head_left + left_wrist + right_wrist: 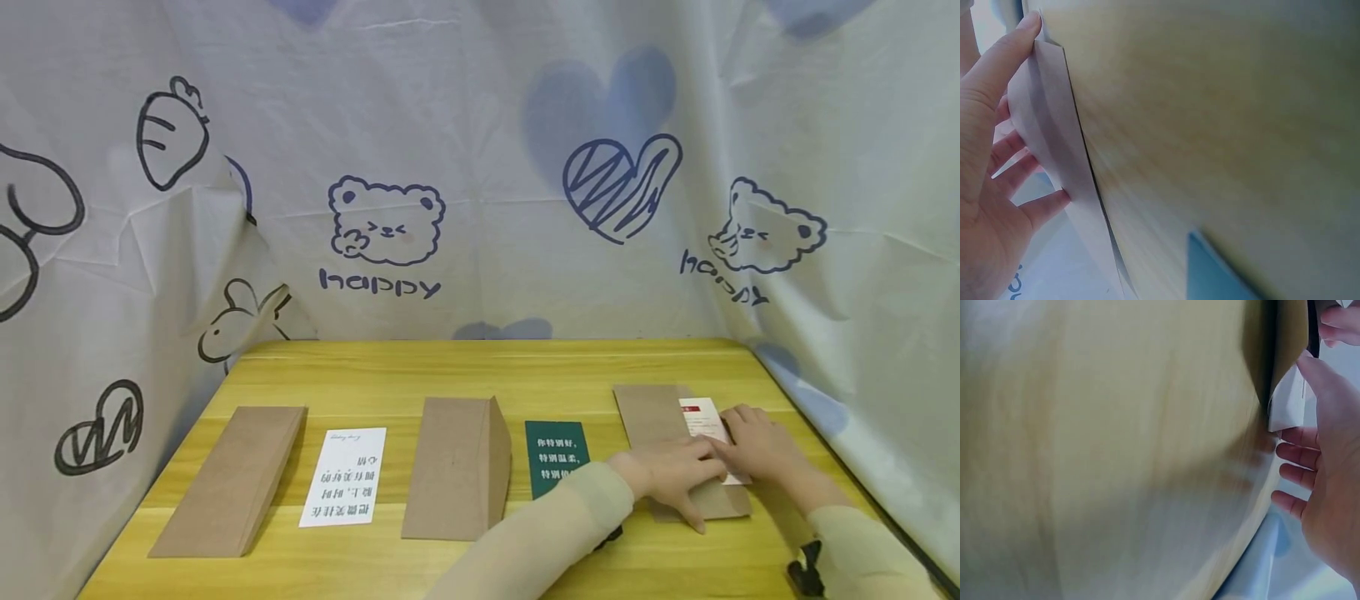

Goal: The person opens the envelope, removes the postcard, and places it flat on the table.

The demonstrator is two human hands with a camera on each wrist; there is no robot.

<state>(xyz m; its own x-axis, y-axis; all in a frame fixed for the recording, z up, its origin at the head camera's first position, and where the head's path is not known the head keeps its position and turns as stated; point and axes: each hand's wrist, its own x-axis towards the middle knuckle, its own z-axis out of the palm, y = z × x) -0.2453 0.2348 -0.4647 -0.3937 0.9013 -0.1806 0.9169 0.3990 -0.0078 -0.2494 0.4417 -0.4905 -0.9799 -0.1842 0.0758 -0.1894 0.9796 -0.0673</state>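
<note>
At the right of the head view, a brown paper envelope [651, 414] lies on the table. A white card with a red mark [701, 414] overlaps its right part; whether the card's left edge is inside cannot be told. My left hand [675, 471] rests on the envelope, fingers stretched toward the card. In the left wrist view, its fingers are spread along the envelope's face [1054, 119], thumb at one end. My right hand [765, 450] holds the card's right edge. In the right wrist view, its thumb lies against the brown paper and white card [1288, 403], fingers along the edge.
Left of my hands lie a green card [553, 450], partly behind my left sleeve, a second envelope [450, 467], a white printed card [345, 475] and a third envelope [225, 479]. A white patterned cloth [480, 167] surrounds the yellow wooden table [480, 367].
</note>
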